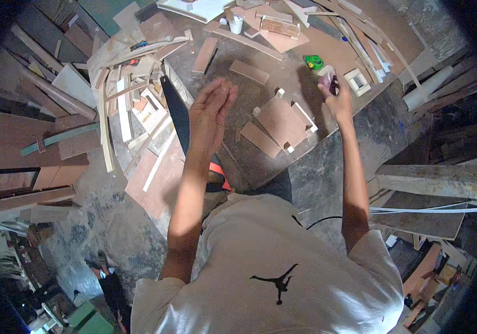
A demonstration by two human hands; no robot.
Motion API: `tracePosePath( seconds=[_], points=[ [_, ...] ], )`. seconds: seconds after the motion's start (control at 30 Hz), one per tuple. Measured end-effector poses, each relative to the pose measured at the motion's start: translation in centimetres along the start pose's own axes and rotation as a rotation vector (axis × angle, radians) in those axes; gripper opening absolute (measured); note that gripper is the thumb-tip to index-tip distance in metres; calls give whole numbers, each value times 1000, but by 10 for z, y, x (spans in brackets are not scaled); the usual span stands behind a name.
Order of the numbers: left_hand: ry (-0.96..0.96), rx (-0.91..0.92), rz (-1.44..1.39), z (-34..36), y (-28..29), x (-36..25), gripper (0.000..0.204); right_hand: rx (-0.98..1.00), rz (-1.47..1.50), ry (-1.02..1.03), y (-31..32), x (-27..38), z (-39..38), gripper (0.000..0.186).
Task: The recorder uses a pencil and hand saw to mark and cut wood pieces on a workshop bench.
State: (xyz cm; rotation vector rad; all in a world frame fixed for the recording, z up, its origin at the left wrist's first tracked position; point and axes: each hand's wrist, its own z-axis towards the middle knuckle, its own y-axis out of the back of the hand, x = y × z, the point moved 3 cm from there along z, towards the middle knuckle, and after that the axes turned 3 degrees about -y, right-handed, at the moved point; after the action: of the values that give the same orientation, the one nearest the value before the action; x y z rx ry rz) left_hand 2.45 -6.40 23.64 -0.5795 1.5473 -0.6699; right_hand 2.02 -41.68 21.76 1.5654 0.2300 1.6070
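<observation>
Pale corner blocks (pixel 280 93) stand on your plywood panel (pixel 283 119) on the counter (pixel 238 114); 1 plywood strip (pixel 260 140) lies apparently unattached just beside it. Your right hand (pixel 337 100), arm extended, grips a small purplish container (pixel 329 79). Your left hand (pixel 213 108) hovers, grip narrow, fingertips bunched; I can't tell whether they pinch anything.

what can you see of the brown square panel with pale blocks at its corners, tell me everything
The brown panel is flat, roughly square and looks like plywood. It lies at an angle on the dark table, near the front edge. Small pale blocks sit at its corners, and a pale strip runs along its right side. A separate brown piece lies close on the left; whether they touch is unclear. Neither hand touches the panel, and how the blocks are fixed cannot be told.
</observation>
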Motion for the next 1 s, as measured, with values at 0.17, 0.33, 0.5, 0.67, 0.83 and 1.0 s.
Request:
tracePosePath(
  seconds=[0.17,0.33,0.5,0.67,0.83,1.0],
  points=[
    [25,48,26,7,-1,7,26,125,-513,-2,-49,-129,59,73],
    [54,78,28,9,5,19,24,194,-610,-8,-73,-178,68,61],
    [60,15,115,-5,5,17,21,-161,-337,255,-39,-57,24,29],
    [79,78,110,-16,20,31,22,-2,159,313,-21,78,-71,19],
    [114,139,142,-38,15,35,21,3,294,459,-31,120,-136,23],
    [117,223,200,-65,25,43,20,2,208,505,-40,129,-170,20]
  ],
)
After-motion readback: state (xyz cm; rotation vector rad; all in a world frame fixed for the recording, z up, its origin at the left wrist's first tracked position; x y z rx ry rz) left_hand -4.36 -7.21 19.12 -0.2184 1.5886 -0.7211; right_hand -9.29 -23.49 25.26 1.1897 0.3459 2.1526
